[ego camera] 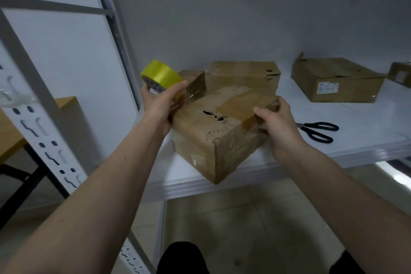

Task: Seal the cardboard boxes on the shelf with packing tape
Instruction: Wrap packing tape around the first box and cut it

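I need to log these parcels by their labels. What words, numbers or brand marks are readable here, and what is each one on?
No text can be read.
White label on the flat box at the right: printed lines, too small and blurred to read.
Pale patch on the box at the far right edge: blurred, unreadable.
Dark marks on the tape roll core: too blurred to read.

White shelf (367, 118): five cardboard boxes (242, 77), black scissors (320, 130) near front
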### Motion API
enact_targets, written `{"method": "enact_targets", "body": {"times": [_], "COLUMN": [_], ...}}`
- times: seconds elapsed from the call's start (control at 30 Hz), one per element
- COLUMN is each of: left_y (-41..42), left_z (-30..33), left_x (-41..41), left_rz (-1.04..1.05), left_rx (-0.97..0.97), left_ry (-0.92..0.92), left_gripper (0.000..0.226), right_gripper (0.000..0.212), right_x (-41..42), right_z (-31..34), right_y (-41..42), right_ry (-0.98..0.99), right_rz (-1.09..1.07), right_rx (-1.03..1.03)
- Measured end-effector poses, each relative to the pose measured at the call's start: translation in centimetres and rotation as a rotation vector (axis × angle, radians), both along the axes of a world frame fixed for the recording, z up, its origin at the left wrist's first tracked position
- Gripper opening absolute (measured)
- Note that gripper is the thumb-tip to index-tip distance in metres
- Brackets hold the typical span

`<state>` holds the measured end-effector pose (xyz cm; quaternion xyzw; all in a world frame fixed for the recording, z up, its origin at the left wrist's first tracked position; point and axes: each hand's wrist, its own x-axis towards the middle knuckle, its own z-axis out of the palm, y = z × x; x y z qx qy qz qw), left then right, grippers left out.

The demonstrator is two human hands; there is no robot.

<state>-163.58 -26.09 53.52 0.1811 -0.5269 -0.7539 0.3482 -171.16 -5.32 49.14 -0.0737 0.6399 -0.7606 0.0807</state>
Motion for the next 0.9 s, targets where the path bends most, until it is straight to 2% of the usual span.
{"method": "enact_targets", "body": {"times": [0.1,0.13,0.2,0.27,0.4,0.5,0.57,0.67,0.8,0.9], "left_y": [0.8,1.4,3.0,4.4,4.7,4.7,5.5,6.4,6.4,6.5], "left_z": [0.2,0.1,-0.5,-1.1,-0.4,0.9,1.1,1.4,1.8,1.5], "left_x": [0.5,0.8,1.3,1.6,1.9,1.6,1.1,0.3,-0.6,-1.1], "left_rz": [0.015,0.027,0.059,0.107,0.165,0.114,0.06,0.004,-0.014,-0.072], "left_rx": [0.186,0.274,0.395,0.39,0.287,0.26,0.232,0.159,0.086,0.078], "left_ry": [0.015,0.024,0.03,0.032,0.131,0.157,0.142,0.128,0.106,0.099], "left_gripper": [0.054,0.057,0.076,0.08,0.088,0.087,0.081,0.076,0.08,0.08], "right_gripper": [0.062,0.057,0.043,0.032,0.021,0.031,0.036,0.03,0.03,0.022], "right_x": [-2.0,-2.5,-3.0,-2.4,-0.7,0.6,0.8,0.6,0.3,-0.3], "right_z": [1.0,1.5,2.4,3.6,5.1,5.8,6.2,6.9,7.3,6.9], "right_y": [0.0,0.0,0.0,-0.1,0.3,0.8,0.5,0.2,0.0,0.0], "right_ry": [-0.044,-0.061,-0.082,-0.012,0.322,0.662,0.792,0.952,1.317,1.397], "right_rz": [0.107,0.137,0.174,0.182,0.193,0.309,0.377,0.381,0.356,0.337], "right_rx": [0.029,0.013,-0.003,0.117,0.464,0.723,0.877,1.039,1.247,1.298]}}
